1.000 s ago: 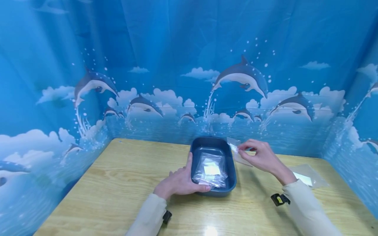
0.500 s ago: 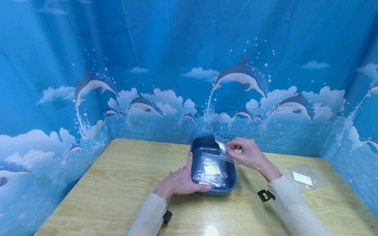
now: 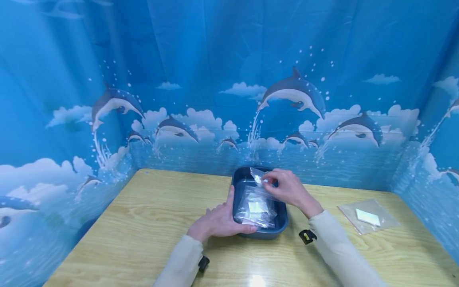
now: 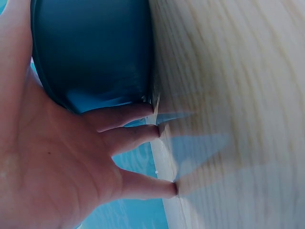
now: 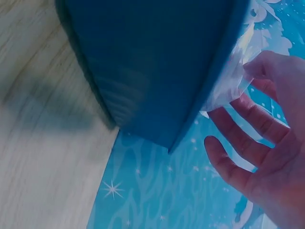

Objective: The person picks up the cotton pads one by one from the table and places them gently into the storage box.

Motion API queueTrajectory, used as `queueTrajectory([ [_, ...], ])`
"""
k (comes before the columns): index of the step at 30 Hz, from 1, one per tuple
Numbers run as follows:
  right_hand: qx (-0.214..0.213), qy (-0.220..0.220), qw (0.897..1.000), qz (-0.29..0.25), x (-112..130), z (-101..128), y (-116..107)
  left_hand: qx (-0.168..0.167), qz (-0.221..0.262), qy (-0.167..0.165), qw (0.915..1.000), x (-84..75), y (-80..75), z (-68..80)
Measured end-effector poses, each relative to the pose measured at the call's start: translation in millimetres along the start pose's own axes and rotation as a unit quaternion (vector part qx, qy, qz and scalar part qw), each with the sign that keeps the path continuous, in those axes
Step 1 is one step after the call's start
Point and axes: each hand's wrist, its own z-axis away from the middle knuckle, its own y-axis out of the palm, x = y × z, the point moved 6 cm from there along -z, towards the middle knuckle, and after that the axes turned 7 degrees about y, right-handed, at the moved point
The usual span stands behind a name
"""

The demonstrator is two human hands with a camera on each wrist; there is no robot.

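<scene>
In the head view, my right hand [image 3: 287, 189] pinches a small clear zip bag [image 3: 256, 175] between thumb and fingertips, over the far right part of a dark blue plastic bin [image 3: 281, 228]. The right wrist view shows the clear bag [image 5: 228, 86] beside the bin's wall, with the lower fingers spread. Several clear bags with white pieces [image 3: 255, 207] lie heaped inside the bin. My left hand [image 3: 220, 221] rests against its near left corner, thumb along the near rim and index finger along the left side. In the left wrist view, the other fingers are straight, tips at the tabletop.
A larger clear zip bag [image 3: 380, 225] with a white rectangular piece [image 3: 367, 217] lies flat at the right of the wooden table [image 3: 143, 223]. A blue dolphin-print curtain [image 3: 201, 87] hangs behind and along both sides.
My right hand has moved left with the pinched bag, from beside the bin's right rim to over its inside. The bag on the table is now uncovered. My left hand stays put.
</scene>
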Motion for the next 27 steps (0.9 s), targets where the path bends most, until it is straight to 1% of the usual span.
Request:
queueTrajectory([
  [9, 0.007, 0.012, 1.000, 0.016, 2, -6, 14, 0.004, 0.001, -0.002, 1.0000, 0.4, -0.1, -0.6],
  [18, 0.040, 0.047, 0.997, 0.045, 0, -8, 23, 0.001, 0.002, 0.003, 1.0000, 0.5, 0.1, -1.2],
  [23, 0.060, 0.049, 0.996, 0.052, 1, -8, 27, 0.002, -0.004, 0.000, 1.0000, 1.1, 0.4, -1.2],
  [27, 0.058, 0.046, 0.996, 0.058, 1, -5, 25, 0.002, -0.007, 0.000, 1.0000, 0.4, 0.0, -0.7],
])
